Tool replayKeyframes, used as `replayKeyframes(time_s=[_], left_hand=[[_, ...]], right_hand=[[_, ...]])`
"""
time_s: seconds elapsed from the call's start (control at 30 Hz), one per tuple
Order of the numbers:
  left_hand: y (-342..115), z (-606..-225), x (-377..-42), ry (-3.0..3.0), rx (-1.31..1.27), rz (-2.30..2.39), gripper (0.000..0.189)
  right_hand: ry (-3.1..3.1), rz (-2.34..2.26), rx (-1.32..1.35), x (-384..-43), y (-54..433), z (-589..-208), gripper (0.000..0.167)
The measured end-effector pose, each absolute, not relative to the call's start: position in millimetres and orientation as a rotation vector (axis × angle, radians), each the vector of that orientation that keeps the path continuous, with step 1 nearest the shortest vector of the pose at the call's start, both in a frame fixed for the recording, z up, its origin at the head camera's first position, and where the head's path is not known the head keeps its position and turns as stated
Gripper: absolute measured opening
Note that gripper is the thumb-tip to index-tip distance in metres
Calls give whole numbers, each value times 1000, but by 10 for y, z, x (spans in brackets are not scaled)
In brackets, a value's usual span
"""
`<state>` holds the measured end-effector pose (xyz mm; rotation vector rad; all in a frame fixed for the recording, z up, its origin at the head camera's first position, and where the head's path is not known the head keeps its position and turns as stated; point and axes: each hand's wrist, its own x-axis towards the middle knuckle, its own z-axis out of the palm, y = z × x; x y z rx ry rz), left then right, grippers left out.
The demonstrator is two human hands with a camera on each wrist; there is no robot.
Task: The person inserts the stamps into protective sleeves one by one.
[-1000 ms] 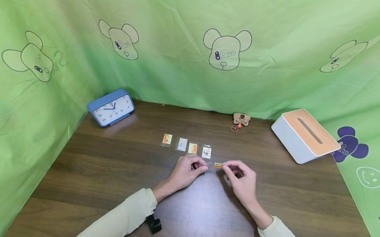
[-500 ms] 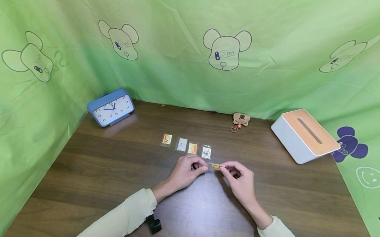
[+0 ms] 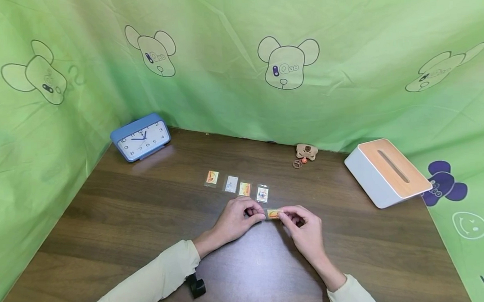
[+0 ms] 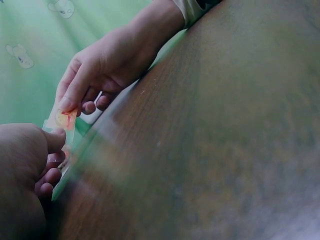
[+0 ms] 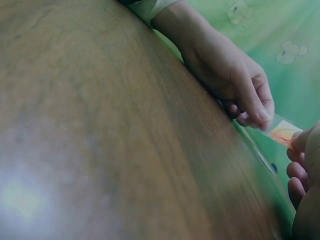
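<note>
In the head view my left hand [image 3: 237,218] pinches the edge of a small clear plastic sleeve [image 5: 273,121] between thumb and fingers. My right hand [image 3: 308,231] holds an orange-and-yellow stamp [image 3: 274,214] by its right end. The stamp overlaps the sleeve between the two hands, just above the table. Both wrist views show the sleeve reaching from the left fingertips to the stamp [image 4: 65,118]. Beyond the hands, several sleeved stamps lie in a slanting row: an orange one [image 3: 212,177], a pale one [image 3: 231,184], a yellow one [image 3: 245,189] and a blue-and-white one [image 3: 263,194].
A blue alarm clock [image 3: 141,136] stands at the back left of the brown table [image 3: 119,210]. Near the back edge lies a brown bear-shaped keychain [image 3: 307,151]. A white tissue box [image 3: 389,174] with a wooden top sits at the right. Green printed cloth [image 3: 222,70] hangs behind.
My right hand has moved slightly left with the stamp, bringing it up to my left fingertips and over the sleeve. The stamp's face now tilts more toward the camera. My left hand has stayed put.
</note>
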<state>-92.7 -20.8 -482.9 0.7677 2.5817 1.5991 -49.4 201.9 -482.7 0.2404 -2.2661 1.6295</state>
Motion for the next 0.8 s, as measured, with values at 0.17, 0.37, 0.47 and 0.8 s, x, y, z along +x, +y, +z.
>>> replayKeyframes(time_s=[0.17, 0.37, 0.47, 0.8], left_hand=[[-209, -4833, -930, 2562, 785, 1606, 10], [-205, -4834, -931, 2515, 784, 1633, 12], [-205, -4822, -925, 2467, 768, 1661, 17], [-204, -4815, -910, 2461, 773, 1686, 9]], right_hand=[[-2260, 1619, 273, -516, 1964, -4829, 19], [-2235, 1588, 337, -534, 1898, -4823, 21], [-2218, 1610, 327, -533, 1892, -4816, 23], [-2179, 1640, 255, -531, 1896, -4811, 22]])
